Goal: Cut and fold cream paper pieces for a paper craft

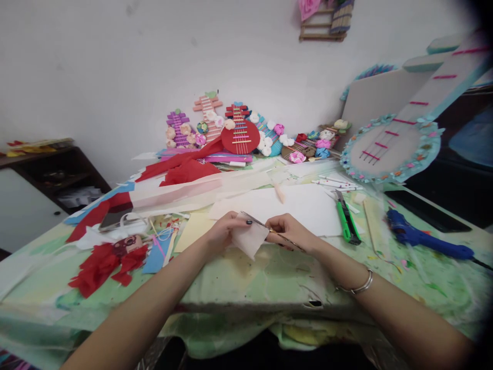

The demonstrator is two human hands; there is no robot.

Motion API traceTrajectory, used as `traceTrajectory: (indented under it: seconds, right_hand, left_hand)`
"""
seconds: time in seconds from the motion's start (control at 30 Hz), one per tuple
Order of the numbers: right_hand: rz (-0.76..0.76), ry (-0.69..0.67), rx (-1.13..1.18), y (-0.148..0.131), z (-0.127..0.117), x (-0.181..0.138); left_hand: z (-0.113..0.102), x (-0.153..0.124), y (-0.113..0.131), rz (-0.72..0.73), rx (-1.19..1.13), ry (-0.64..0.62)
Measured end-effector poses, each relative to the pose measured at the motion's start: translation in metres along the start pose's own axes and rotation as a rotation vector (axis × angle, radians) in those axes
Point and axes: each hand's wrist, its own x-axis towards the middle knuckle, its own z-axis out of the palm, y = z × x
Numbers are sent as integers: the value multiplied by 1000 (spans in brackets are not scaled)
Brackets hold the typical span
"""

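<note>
My left hand pinches a small piece of white tissue paper near the front middle of the table. My right hand is closed round a pair of thin scissors, whose blades point left and meet the top edge of the paper. Both hands are held close together just above the green, paint-stained table cover. A silver bangle sits on my right wrist.
A green box cutter and a blue glue gun lie to the right. Red paper scraps and a phone lie left. Craft paper guitars and paper flowers line the back wall; a large blue-rimmed one leans at right.
</note>
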Motion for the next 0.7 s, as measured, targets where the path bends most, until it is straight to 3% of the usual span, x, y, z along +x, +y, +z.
traceTrajectory:
  seconds: [0.7]
  right_hand:
    - [20, 10, -64, 3, -1, 0]
  left_hand:
    - [0, 0, 0, -13, -16, 36]
